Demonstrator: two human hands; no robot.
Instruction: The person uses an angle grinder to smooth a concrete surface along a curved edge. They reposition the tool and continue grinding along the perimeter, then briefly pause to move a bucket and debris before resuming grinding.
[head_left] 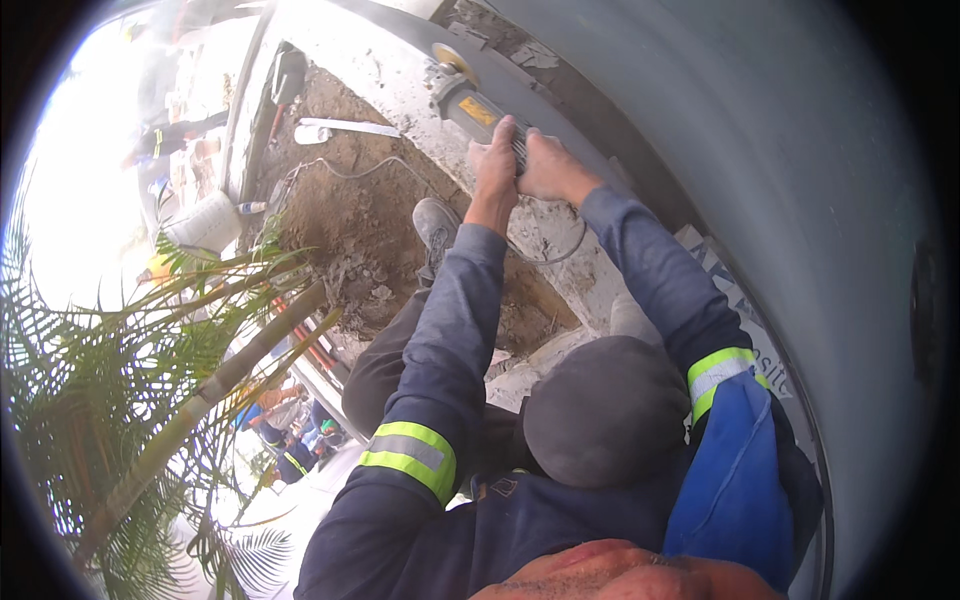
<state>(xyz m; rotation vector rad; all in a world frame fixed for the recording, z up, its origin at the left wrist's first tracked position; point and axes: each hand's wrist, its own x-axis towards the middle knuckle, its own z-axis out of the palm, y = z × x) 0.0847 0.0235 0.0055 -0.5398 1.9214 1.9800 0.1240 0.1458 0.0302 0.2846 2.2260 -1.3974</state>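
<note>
Gripping the angle grinder [470, 105], left hand [495, 160] and right hand [548, 165] close tight; its disc meets the concrete ledge [400, 80], no finished cut showing.

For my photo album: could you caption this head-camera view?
Both hands, left hand and right hand, grip an angle grinder against a concrete edge beside a dirt trench.

Both hands [525, 165] on angle grinder [470, 105], against concrete edge [400, 75]

A white pipe [345, 128] lies on brown soil [360, 215]; palm fronds [150, 400] at left.
</note>
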